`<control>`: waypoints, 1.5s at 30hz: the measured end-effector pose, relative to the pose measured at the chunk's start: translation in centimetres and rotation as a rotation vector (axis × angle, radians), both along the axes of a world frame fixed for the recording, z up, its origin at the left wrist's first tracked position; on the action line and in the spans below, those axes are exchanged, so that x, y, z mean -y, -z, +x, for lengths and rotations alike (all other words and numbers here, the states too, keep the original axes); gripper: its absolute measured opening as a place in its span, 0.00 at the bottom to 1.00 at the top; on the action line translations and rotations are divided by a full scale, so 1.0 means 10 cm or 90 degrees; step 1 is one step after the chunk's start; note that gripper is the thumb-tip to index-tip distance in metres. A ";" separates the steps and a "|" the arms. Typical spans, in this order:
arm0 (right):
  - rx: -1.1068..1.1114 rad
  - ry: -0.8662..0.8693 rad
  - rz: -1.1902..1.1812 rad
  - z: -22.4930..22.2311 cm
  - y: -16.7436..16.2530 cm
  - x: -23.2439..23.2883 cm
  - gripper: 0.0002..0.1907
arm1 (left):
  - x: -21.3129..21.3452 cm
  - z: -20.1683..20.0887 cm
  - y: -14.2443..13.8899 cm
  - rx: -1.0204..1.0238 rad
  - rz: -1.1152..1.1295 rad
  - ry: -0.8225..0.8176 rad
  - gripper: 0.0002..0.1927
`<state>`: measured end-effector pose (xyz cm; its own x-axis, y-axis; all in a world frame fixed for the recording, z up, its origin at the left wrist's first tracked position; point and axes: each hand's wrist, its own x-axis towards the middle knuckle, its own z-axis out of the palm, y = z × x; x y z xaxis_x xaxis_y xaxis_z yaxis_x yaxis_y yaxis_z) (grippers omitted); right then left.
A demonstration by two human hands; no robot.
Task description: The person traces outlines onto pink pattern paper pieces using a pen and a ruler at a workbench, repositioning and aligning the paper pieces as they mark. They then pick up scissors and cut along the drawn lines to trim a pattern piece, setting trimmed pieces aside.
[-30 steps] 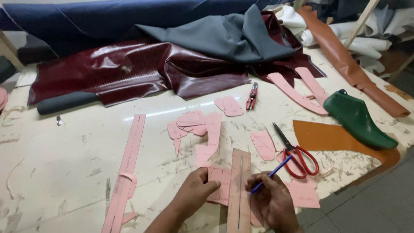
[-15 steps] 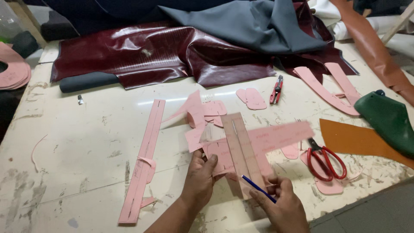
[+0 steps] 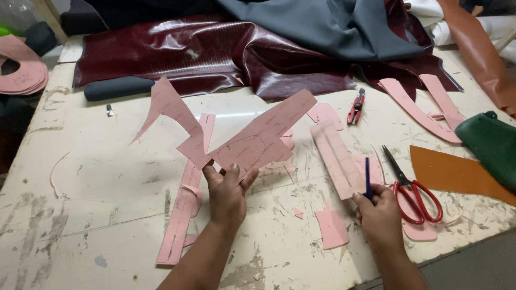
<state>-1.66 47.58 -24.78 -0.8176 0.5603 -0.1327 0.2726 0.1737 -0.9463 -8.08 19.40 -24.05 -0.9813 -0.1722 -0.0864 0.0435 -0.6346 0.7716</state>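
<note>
A scuffed, paint-worn white worktable (image 3: 107,177) catches a bright glare, grey floor (image 3: 473,268) at its corner.

A pair of red-handled scissors (image 3: 413,188) lies on the worn white table (image 3: 97,177), beside an orange leather piece (image 3: 457,174). A red utility knife (image 3: 356,106) lies near glossy dark red leather (image 3: 215,53) (grey fabric (image 3: 333,27) lies over it). A green shoe last (image 3: 492,142) is at the right edge, and a dark roll (image 3: 118,87) at the left.
</note>
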 end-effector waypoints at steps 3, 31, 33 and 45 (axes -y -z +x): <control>-0.016 -0.063 0.317 -0.23 0.05 -0.15 0.23 | 0.02 -0.08 0.11 -0.062 0.022 0.026 0.23; -0.016 -0.178 0.559 0.00 0.09 -0.71 0.19 | 0.00 0.01 0.31 -0.003 0.036 0.078 0.11; 0.005 -0.183 0.662 -0.13 0.15 -0.57 0.20 | 0.00 0.04 0.27 0.001 0.000 0.086 0.11; -0.138 0.161 0.544 -0.13 -0.29 -0.89 0.11 | 0.11 0.03 0.21 -0.025 -0.196 0.209 0.16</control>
